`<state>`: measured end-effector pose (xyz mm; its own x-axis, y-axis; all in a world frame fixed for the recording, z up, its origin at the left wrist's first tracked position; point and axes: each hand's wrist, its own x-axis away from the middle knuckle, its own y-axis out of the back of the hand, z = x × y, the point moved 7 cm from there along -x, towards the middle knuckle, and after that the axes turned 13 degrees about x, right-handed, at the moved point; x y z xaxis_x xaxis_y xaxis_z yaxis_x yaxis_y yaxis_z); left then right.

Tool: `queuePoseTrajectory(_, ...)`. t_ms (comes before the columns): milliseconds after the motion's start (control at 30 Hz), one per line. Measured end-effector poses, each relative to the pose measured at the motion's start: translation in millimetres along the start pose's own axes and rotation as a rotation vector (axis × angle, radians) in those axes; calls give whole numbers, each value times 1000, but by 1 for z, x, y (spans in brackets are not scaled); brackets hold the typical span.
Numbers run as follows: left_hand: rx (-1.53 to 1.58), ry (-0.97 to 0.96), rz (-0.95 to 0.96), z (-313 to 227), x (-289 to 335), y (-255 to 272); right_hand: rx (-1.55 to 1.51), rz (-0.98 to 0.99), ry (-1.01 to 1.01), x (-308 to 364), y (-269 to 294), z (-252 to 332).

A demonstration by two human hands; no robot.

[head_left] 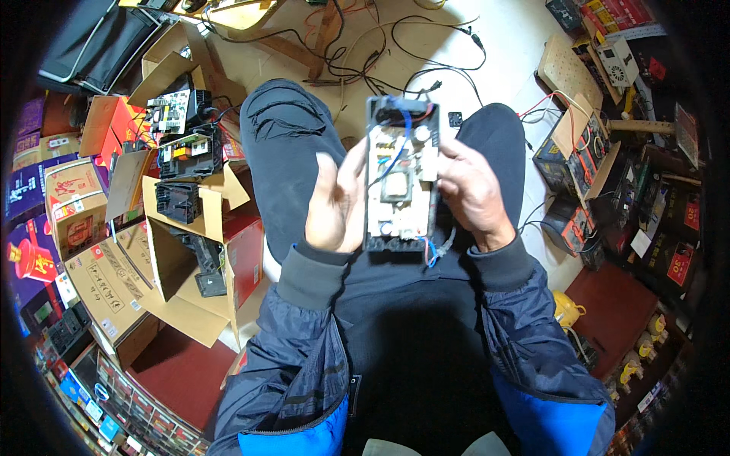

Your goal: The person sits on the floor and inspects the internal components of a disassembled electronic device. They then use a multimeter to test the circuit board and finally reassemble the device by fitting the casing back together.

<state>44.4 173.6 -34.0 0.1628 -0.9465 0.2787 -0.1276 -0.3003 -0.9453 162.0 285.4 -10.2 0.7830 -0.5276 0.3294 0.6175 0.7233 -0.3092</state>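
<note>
Between my hands, above my lap, is an opened power supply (pixel 396 185), a long black housing with its pale circuit board facing up. A squarish transformer sits mid-board, and a blue wire (pixel 404 135) loops over the upper part. More blue and red wires hang at the lower end, beside a grey cable. My left hand (pixel 334 199) grips the left edge, thumb raised off the board and fingers partly hidden behind the housing. Against the right edge, my right hand (pixel 473 190) is closed with curled fingers, slightly blurred.
Left of my knees, an open cardboard box (pixel 190 281) holds black parts, with more exposed circuit boards (pixel 186 156) stacked behind it. Black cables (pixel 372 64) tangle on the floor ahead. To the right stand an orange-and-black device (pixel 569 226) and a box of wired units (pixel 582 148).
</note>
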Motion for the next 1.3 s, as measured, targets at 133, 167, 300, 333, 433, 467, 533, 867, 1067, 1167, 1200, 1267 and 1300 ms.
queuePoseTrajectory(133,465,208,139,9,-15,-9,471,-189,12,0,-1,6)
queuePoseTrajectory(167,505,195,87,9,-16,-6,608,-281,28,1,2,13)
queuePoseTrajectory(300,323,137,-4,12,-17,3,1001,-258,300,7,-8,52)
queuePoseTrajectory(333,326,164,-43,13,-19,9,947,-217,287,8,-13,52)
queuePoseTrajectory(433,270,177,-85,14,-22,21,1120,-170,369,5,-24,57)
queuePoseTrajectory(467,312,191,-57,15,-22,21,1121,-178,350,4,-24,56)
queuePoseTrajectory(533,338,182,-5,14,-21,20,1103,-191,313,3,-24,54)
queuePoseTrajectory(867,458,204,-77,16,-19,23,1194,-227,453,3,-21,50)
queuePoseTrajectory(1067,398,188,-42,16,-19,20,1147,-247,437,2,-15,45)
queuePoseTrajectory(1167,347,162,-58,16,-20,21,1107,-259,423,2,-12,43)
queuePoseTrajectory(1200,332,149,-74,16,-21,22,1106,-252,424,2,-12,42)
queuePoseTrajectory(1267,293,136,-115,17,-20,26,1085,-244,418,2,-9,42)
queuePoseTrajectory(1300,269,135,-140,17,-20,28,1092,-237,421,2,-9,42)
